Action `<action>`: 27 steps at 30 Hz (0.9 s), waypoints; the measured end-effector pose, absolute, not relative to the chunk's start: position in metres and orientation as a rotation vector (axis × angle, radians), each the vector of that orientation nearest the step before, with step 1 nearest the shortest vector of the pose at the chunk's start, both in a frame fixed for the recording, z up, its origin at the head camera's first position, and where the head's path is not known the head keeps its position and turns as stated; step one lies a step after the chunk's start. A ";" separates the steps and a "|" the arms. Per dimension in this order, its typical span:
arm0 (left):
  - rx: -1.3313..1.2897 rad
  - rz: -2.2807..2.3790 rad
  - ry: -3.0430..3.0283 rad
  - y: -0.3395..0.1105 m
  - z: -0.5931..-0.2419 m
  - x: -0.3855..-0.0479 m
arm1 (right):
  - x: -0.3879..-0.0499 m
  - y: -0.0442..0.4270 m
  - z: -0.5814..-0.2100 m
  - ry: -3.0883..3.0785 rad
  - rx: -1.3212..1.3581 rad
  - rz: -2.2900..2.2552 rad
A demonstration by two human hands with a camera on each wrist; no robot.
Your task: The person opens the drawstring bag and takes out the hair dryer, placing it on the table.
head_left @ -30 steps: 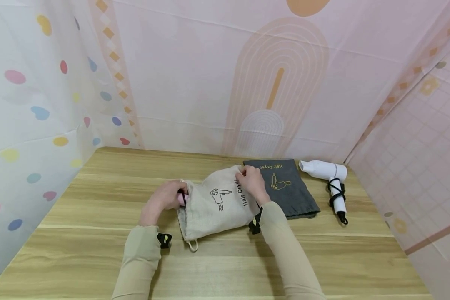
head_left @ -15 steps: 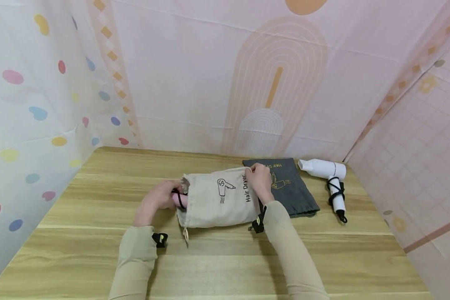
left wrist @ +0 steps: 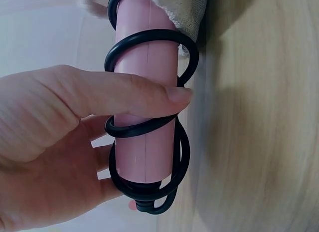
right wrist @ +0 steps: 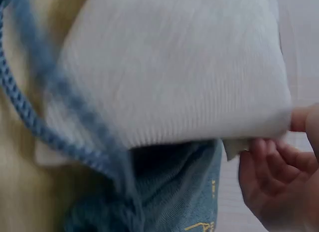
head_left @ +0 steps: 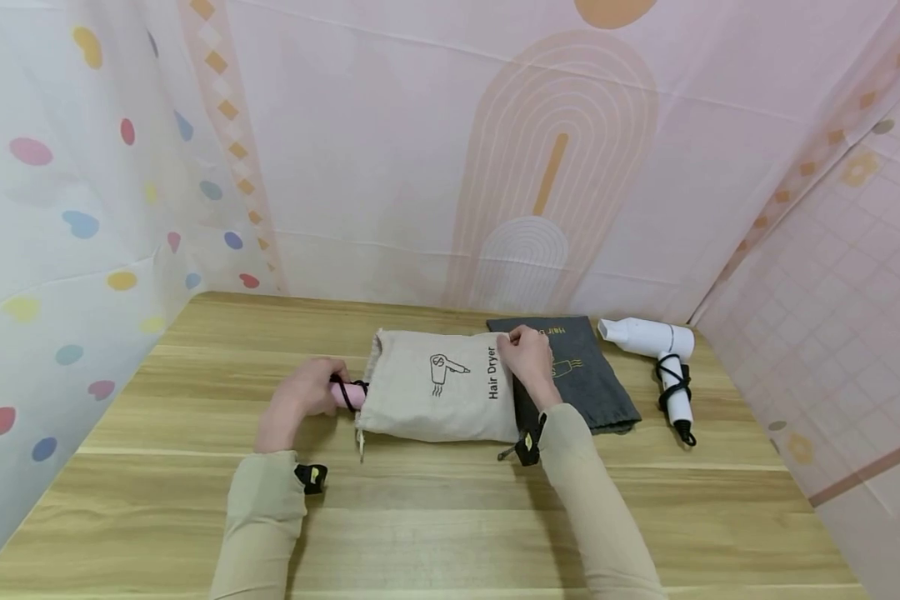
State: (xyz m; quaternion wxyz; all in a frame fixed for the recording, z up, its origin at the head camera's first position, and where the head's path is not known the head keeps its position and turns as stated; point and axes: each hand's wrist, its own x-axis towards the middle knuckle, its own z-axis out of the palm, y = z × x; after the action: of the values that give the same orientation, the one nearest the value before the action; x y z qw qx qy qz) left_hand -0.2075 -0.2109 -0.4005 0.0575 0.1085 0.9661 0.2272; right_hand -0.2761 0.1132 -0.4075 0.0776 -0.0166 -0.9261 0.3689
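My left hand [head_left: 311,390] grips the pink handle of a hair dryer [left wrist: 147,159], its thumb lying across the handle. A black cord winds round that handle. The rest of the dryer is hidden inside a beige drawstring bag [head_left: 450,417], printed "Hair Dryer" with a dryer drawing, whose mouth faces left. At the bag's far right corner, my right hand [head_left: 528,358] pinches the cloth between thumb and fingers, also seen in the right wrist view. Partly beneath that hand lies a dark grey bag [head_left: 600,387] with yellow print.
A white hair dryer [head_left: 648,337] with a black cord round its handle lies at the right back of the wooden table [head_left: 435,533]. Patterned cloth [head_left: 375,167] hangs behind and at both sides. A blue cord [right wrist: 30,117] crosses the right wrist view.
My left hand has moved left with the pink handle, more of which now shows outside the bag. The right hand has shifted slightly right with the bag's corner, and the bag lies straighter and flatter.
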 end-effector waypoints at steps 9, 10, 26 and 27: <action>0.313 0.731 2.940 -0.211 -0.402 -0.205 | -0.254 0.125 -0.397 -3.002 0.153 1.023; 0.310 0.733 2.938 -0.212 -0.402 -0.204 | -0.250 0.126 -0.396 -3.026 0.183 0.999; 0.278 0.726 2.920 -0.212 -0.402 -0.203 | -0.200 0.123 -0.393 -3.286 0.725 0.758; 0.274 0.722 2.921 -0.212 -0.402 -0.203 | -0.198 0.122 -0.396 -3.286 0.758 0.720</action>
State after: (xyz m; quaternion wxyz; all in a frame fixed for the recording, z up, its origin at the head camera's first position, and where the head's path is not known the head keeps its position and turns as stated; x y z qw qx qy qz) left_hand -0.2027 -0.2115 -0.4025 0.0601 0.0907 0.9650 0.2386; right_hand -0.1982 0.1218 -0.3957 -0.1527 0.2172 -0.9418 0.2062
